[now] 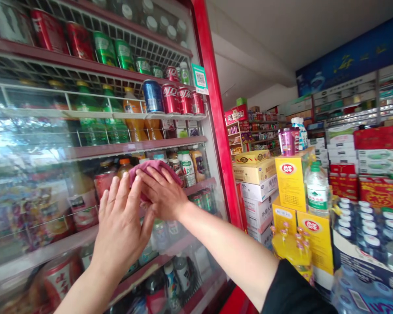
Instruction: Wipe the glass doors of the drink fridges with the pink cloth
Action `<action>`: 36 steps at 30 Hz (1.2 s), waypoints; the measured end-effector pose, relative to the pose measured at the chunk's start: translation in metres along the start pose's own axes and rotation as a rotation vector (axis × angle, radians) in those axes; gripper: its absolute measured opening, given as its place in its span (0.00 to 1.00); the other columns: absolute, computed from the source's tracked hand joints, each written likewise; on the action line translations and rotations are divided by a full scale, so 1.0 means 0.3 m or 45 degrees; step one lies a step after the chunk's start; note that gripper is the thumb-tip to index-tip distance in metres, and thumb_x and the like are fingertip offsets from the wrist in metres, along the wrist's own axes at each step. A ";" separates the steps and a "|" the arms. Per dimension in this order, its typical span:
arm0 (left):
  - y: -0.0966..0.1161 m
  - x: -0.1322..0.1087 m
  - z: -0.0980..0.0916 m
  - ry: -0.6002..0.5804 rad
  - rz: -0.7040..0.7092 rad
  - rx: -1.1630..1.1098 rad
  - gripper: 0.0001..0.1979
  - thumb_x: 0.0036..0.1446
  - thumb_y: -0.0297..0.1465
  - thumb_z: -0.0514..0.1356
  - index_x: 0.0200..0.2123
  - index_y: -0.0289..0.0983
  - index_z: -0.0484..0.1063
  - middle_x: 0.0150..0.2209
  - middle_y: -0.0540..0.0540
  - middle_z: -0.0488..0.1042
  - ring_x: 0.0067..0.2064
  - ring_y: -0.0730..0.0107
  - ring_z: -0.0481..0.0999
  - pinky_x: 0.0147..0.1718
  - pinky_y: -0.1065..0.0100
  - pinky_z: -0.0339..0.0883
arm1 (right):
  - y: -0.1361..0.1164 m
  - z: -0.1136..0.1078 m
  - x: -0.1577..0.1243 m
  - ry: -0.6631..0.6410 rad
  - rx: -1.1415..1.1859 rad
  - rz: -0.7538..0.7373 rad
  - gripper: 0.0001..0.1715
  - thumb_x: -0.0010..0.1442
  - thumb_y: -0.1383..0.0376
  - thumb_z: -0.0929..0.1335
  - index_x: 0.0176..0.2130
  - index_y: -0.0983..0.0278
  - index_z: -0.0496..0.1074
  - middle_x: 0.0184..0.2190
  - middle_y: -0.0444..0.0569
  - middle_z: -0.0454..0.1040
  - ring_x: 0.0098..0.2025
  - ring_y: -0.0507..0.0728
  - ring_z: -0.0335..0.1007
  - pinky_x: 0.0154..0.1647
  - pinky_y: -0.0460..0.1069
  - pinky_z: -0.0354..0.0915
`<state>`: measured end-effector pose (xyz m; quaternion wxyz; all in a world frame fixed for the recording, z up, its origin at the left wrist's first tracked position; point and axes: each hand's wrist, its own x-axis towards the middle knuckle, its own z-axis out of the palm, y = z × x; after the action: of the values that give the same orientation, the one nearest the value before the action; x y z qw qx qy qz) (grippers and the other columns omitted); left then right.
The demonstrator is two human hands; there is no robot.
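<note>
Pink cloth at nine o'clock, bunched against the glass door of a drinks cooler, pressed under the right hand, its fingers spread flat over the cloth; left hand just beside, open and spread, fingertips reaching the cloth's edge. Behind the glass, red cola cans and a blue can along a wire shelf, with green bottles and juice bottles just below. At three o'clock, yellow cartons stacked beside shrink-wrapped bottled water.
</note>
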<state>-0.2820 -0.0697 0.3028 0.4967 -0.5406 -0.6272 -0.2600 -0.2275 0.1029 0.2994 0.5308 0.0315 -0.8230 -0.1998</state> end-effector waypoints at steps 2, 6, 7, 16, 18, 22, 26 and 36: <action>0.005 0.010 0.005 0.018 0.000 -0.015 0.44 0.73 0.42 0.59 0.83 0.46 0.41 0.83 0.36 0.45 0.83 0.34 0.46 0.77 0.29 0.47 | 0.065 -0.039 0.074 -0.013 -0.027 -0.028 0.39 0.78 0.55 0.61 0.80 0.62 0.54 0.83 0.46 0.50 0.86 0.61 0.38 0.88 0.63 0.37; 0.012 0.014 0.040 0.031 0.030 -0.019 0.44 0.73 0.41 0.59 0.83 0.47 0.40 0.83 0.37 0.44 0.83 0.35 0.46 0.77 0.30 0.48 | 0.233 -0.081 0.141 0.074 -0.059 0.157 0.41 0.77 0.54 0.62 0.81 0.64 0.52 0.84 0.49 0.49 0.86 0.61 0.36 0.88 0.63 0.32; 0.013 0.013 0.052 0.028 0.036 -0.018 0.44 0.73 0.41 0.59 0.83 0.47 0.40 0.83 0.37 0.44 0.83 0.35 0.46 0.77 0.30 0.48 | 0.274 -0.085 0.148 0.101 -0.057 0.213 0.42 0.77 0.55 0.62 0.81 0.65 0.52 0.84 0.50 0.48 0.86 0.62 0.35 0.87 0.63 0.32; 0.039 -0.015 0.103 -0.003 0.027 -0.057 0.43 0.73 0.41 0.59 0.83 0.44 0.43 0.83 0.33 0.46 0.83 0.37 0.45 0.78 0.32 0.48 | 0.477 -0.032 0.102 0.220 -0.099 0.391 0.43 0.76 0.56 0.57 0.81 0.68 0.47 0.85 0.52 0.43 0.86 0.62 0.32 0.86 0.64 0.32; 0.040 -0.040 0.098 -0.009 0.022 -0.068 0.43 0.73 0.42 0.59 0.83 0.43 0.44 0.83 0.34 0.46 0.83 0.38 0.45 0.78 0.33 0.47 | 0.513 -0.008 0.022 0.226 -0.125 0.479 0.45 0.76 0.55 0.56 0.82 0.69 0.43 0.85 0.53 0.42 0.86 0.62 0.30 0.87 0.64 0.33; 0.030 -0.112 0.065 -0.029 -0.004 -0.088 0.43 0.73 0.41 0.59 0.83 0.45 0.42 0.83 0.37 0.45 0.84 0.39 0.44 0.79 0.34 0.46 | 0.540 0.056 -0.229 0.266 -0.166 0.712 0.46 0.76 0.55 0.53 0.82 0.74 0.41 0.84 0.61 0.43 0.86 0.64 0.32 0.86 0.66 0.40; 0.013 -0.204 0.017 -0.032 -0.045 -0.116 0.45 0.72 0.40 0.59 0.83 0.47 0.40 0.84 0.40 0.44 0.84 0.40 0.43 0.79 0.35 0.45 | 0.395 0.145 -0.455 0.289 -0.153 0.930 0.46 0.77 0.56 0.53 0.82 0.76 0.40 0.83 0.67 0.45 0.86 0.66 0.34 0.84 0.70 0.46; -0.039 -0.452 -0.091 -0.162 -0.271 -0.071 0.46 0.72 0.40 0.60 0.83 0.44 0.40 0.83 0.33 0.44 0.83 0.35 0.44 0.77 0.30 0.49 | -0.361 0.266 -0.364 0.209 0.119 0.713 0.49 0.75 0.53 0.60 0.83 0.69 0.39 0.82 0.65 0.49 0.85 0.74 0.36 0.82 0.77 0.47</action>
<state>-0.2940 -0.1535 0.1929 0.4105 -0.5000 -0.7037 -0.2938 -0.2680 0.0560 0.1377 0.6280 -0.1566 -0.7623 -0.0043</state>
